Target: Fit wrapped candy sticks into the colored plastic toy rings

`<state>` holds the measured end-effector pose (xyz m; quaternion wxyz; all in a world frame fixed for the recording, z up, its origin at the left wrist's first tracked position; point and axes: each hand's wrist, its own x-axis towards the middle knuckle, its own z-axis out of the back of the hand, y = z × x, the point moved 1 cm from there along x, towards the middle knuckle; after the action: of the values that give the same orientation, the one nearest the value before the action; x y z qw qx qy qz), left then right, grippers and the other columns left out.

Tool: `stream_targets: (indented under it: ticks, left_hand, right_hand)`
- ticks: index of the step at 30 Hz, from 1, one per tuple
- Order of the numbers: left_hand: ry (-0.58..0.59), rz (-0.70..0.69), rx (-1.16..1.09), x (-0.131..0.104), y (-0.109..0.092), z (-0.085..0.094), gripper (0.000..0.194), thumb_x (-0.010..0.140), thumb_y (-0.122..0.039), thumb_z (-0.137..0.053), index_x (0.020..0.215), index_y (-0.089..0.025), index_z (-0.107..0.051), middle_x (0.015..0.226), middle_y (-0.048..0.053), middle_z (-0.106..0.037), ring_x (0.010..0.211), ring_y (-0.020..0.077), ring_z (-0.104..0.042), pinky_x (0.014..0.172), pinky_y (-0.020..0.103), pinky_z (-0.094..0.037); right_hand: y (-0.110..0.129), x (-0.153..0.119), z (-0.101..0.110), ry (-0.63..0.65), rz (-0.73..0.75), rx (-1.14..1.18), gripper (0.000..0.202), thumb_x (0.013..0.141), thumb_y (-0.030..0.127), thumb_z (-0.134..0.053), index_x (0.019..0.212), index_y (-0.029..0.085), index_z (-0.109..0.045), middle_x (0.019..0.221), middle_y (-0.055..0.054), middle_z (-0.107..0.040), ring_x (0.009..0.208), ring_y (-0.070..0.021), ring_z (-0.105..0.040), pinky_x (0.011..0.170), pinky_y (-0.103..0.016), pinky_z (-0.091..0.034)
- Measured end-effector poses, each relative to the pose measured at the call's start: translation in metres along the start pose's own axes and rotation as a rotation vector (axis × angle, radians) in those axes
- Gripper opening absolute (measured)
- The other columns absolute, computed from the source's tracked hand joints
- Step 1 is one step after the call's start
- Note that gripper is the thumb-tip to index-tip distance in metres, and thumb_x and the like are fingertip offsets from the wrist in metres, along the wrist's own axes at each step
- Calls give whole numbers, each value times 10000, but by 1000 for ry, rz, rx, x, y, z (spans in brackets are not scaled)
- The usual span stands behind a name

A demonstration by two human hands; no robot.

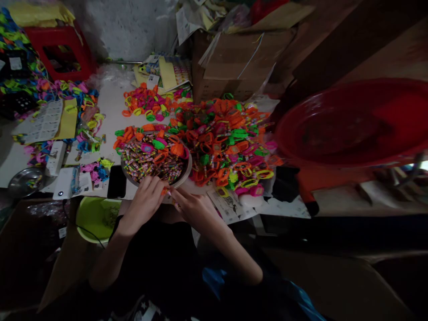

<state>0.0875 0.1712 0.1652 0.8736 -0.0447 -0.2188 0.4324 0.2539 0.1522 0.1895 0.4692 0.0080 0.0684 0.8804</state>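
Nearest, the person's dark clothing [160, 258] fills the lower middle, cut off by the bottom edge and so dim that its folds are hard to make out. The fingers mostly cover a small orange piece [164, 191], held over the near edge of the tabletop [112, 107]; its full shape is hidden. The hands also hide part of the near rim of a round bowl [190, 171] heaped with small wrapped sticks [140, 156]. A red basin [290, 142], far right, runs out of view.

A big pile of orange, green, pink and yellow toy watches [230, 142] crowds the bowl's right side, with a cardboard box [239, 58] beyond it. Left of the bowl lies a black phone [117, 182], and below the tabletop sits a lime-green tub [87, 218].

The left hand [149, 198] has its fingers bent and closed on the orange piece; the right hand [189, 205] meets it there, fingertips pinched together on the same piece.
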Motion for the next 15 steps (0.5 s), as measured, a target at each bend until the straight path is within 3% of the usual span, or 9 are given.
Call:
stream_targets:
  ticks: [8,15]
  left_hand:
    - [89,-67,-15,-6,9,-2,133,932,-194,-432,963,-181,-561,960,66,-536,937,227,-456,852,368,-427]
    - [207,-31,-85,-11,16,-13,161,878,-232,-565,1037,-210,-570,1099,63,-537,1070,232,-476,947,395,-422]
  right_hand:
    - [3,7,-2,114,49,-7,435,820,53,-487,1236,176,-517,962,-127,-691,649,-190,-670,474,-258,-381]
    - [-23,11,-32,105,59,324,178,871,193,-530,1005,197,-648,723,-45,-701,612,-166,-642,518,-243,-367]
